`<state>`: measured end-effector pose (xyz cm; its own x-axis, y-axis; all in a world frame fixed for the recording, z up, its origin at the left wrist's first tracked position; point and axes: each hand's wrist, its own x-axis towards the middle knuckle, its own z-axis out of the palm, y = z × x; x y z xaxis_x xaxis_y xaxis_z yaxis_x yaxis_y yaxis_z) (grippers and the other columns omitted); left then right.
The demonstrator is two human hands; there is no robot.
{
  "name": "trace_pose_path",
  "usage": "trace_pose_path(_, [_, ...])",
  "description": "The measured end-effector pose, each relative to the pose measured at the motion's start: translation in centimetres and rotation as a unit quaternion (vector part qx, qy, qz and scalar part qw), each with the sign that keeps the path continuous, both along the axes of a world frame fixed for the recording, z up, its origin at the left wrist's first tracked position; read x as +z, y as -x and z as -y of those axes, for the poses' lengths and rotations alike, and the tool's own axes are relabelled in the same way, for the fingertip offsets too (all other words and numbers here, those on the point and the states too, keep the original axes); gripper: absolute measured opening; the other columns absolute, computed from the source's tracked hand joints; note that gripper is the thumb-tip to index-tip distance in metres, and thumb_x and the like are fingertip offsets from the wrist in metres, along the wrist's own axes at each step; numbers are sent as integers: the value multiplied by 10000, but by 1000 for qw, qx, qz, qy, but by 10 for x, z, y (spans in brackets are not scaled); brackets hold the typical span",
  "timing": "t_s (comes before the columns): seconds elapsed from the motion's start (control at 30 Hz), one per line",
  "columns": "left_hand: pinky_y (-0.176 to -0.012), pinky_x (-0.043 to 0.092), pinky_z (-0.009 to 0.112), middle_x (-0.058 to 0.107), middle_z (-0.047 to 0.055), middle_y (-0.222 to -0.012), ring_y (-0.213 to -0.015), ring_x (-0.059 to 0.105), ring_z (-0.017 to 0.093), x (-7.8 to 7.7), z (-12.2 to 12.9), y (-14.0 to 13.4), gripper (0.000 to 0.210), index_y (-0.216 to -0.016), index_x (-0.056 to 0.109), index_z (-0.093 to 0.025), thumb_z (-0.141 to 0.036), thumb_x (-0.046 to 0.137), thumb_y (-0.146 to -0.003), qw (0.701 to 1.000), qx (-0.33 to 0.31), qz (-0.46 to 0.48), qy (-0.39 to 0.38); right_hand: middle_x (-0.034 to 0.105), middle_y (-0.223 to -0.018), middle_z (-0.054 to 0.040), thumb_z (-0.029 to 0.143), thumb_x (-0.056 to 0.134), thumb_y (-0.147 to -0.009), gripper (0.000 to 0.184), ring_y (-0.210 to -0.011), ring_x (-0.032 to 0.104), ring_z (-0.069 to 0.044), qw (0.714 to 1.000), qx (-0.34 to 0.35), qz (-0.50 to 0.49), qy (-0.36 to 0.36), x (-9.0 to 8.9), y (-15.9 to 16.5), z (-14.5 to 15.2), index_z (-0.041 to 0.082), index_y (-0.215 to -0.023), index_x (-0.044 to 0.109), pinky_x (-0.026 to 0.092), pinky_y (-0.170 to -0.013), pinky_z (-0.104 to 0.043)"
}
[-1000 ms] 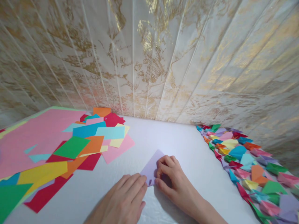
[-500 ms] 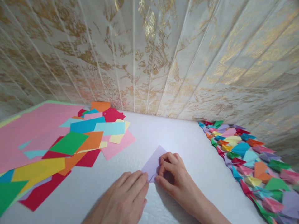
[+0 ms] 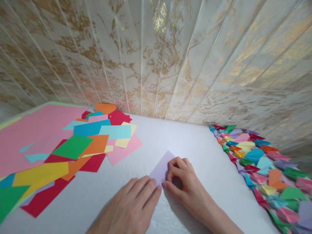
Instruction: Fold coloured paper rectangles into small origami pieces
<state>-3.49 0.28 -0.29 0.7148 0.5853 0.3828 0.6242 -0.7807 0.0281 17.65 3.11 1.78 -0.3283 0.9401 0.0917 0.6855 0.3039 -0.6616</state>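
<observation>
left hand [image 3: 134,203] lies flattish, fingers nearly together, on lilac paper [image 3: 159,169]; right hand [image 3: 166,181] pinches its edge, fingers curled. uneven pressure could skew it.

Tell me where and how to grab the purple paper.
Probably pinch the purple paper by its far corner, coming from the far side: that corner is uncovered and points away, while the left hand and right hand cover nearer parts.

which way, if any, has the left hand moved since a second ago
Yes, slightly: against the small pink sheet, the left hand now reaches farther right, toward the right hand.
</observation>
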Motion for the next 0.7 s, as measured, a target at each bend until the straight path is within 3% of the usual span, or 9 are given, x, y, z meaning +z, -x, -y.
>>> trace_pose_path(0.3, [-940,459,374,688,70,-1221,-1095,606,236,-3,-2,1,376,-1263,606,-175,-112,374,-973,1000,-7,-8,-15,573,-930,-31,152,688,-848,175,-908,477,-230,1000,-1,-8,-17,-3,0,1,214,-717,589,414,-813,-393])
trace_pose_path(0.5, [-941,427,392,685,85,-1224,-1098,604,255,-5,-2,0,348,-1250,611,-161,-147,400,-974,1000,-10,-26,-10,569,-924,-26,84,701,-806,204,-901,467,-232,1000,-7,-3,-11,-3,3,1,208,-715,566,390,-809,-391])
trace_pose_path(0.7, [-959,387,370,680,55,-1263,-1145,577,221,-1,-8,1,388,-1257,618,-157,-127,334,-994,998,-37,-35,-36,568,-924,-30,75,633,-838,171,-903,469,-232,1000,-4,2,-23,-2,2,3,218,-862,543,394,-824,-400])
